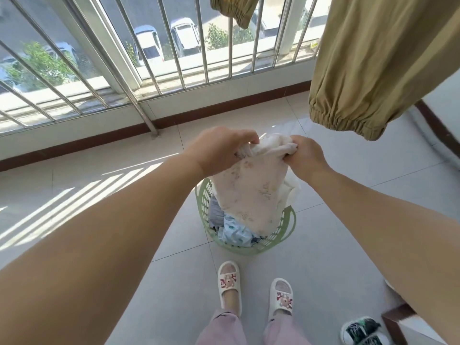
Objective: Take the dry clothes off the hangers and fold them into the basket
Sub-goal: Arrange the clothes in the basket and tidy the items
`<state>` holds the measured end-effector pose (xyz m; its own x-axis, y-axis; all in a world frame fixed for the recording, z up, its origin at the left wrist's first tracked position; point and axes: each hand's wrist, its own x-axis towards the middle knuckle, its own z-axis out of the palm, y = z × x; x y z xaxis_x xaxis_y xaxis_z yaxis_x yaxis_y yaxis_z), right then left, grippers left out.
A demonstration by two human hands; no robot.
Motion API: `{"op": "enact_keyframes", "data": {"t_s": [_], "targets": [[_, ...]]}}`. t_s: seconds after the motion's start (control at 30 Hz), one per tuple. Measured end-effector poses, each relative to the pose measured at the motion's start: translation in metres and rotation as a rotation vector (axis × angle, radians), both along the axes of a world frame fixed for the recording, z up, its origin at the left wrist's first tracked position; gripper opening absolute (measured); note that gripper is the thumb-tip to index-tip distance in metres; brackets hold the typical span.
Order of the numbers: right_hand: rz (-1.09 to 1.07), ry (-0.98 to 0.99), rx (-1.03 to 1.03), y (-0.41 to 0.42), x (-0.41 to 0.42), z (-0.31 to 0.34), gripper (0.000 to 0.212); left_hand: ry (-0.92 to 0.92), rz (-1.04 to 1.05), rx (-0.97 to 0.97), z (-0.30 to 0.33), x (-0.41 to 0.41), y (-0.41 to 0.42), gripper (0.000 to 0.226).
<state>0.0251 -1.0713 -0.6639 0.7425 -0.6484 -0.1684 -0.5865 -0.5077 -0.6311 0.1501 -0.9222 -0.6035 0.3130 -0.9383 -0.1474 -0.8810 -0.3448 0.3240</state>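
Note:
A pale cream garment with a faint print (pixel 251 192) hangs from both my hands above a light green plastic basket (pixel 290 227) on the tiled floor. My left hand (pixel 219 151) grips its upper left edge, and my right hand (pixel 307 155) grips the bunched cloth at its upper right. The garment's lower end reaches down into the basket, over other clothes (pixel 234 231) in blue and grey. Khaki trousers with elastic cuffs (pixel 368 78) hang at the upper right, with a second cuffed leg (pixel 236 11) at the top.
A metal window railing (pixel 139 78) runs along the far side, above a dark red skirting. My feet in white slippers (pixel 229 285) stand just before the basket. A patterned shoe (pixel 363 329) and a dark wooden edge (pixel 395 319) lie at the lower right.

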Motion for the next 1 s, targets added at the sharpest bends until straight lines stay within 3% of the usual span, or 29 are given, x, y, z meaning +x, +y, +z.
{"op": "enact_keyframes", "data": {"t_s": [0.3, 0.47, 0.63, 0.83, 0.93, 1.0], "targets": [[0.043, 0.167, 0.043, 0.03, -0.015, -0.046, 0.033, 0.006, -0.123, 0.123, -0.037, -0.009, 0.03, 0.038], [-0.086, 0.219, 0.423, 0.066, -0.044, -0.12, 0.007, 0.116, -0.189, 0.293, -0.097, -0.023, 0.056, 0.035], [-0.065, 0.368, 0.633, 0.094, -0.064, -0.164, 0.018, 0.184, -0.219, 0.419, -0.149, -0.033, 0.068, 0.038], [0.008, 0.46, 0.711, 0.071, -0.057, -0.19, 0.014, 0.22, -0.197, 0.441, -0.194, -0.015, 0.04, 0.041], [-0.042, 0.441, 0.703, 0.046, -0.044, -0.203, 0.033, 0.223, -0.156, 0.399, -0.212, 0.003, 0.014, 0.038], [-0.069, 0.42, 0.699, 0.027, -0.033, -0.219, 0.033, 0.23, -0.117, 0.356, -0.231, 0.016, -0.006, 0.036]]}}
